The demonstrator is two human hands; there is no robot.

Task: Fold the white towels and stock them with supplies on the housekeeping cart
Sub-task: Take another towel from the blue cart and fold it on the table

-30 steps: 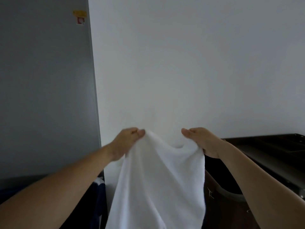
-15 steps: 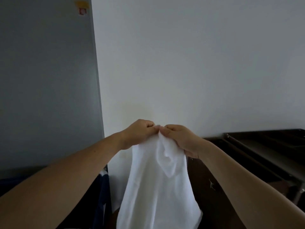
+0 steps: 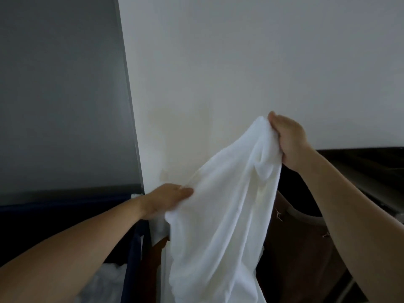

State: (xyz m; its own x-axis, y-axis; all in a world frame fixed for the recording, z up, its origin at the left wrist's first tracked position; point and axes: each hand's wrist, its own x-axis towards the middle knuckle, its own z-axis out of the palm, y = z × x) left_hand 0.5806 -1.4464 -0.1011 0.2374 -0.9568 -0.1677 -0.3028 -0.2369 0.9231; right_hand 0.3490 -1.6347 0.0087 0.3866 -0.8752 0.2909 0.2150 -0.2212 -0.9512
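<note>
The white towel (image 3: 218,226) hangs in the air in front of a white wall (image 3: 240,62), held up between both hands. The right hand (image 3: 289,138) is raised and clenched round a bunched top corner of the cloth, with folds spilling out below its fingers. The left hand (image 3: 167,199) is lower and out to the side, its fingers stretched flat along the towel's left edge. That part is blurred, so I cannot tell whether the thumb pinches the cloth or merely touches it. The towel slopes down from right to left and falls out of view at the bottom. A dark cart (image 3: 360,167) stands behind the right forearm, and a dark blue bag (image 3: 133,259) holding pale linen is under the left arm.
</note>
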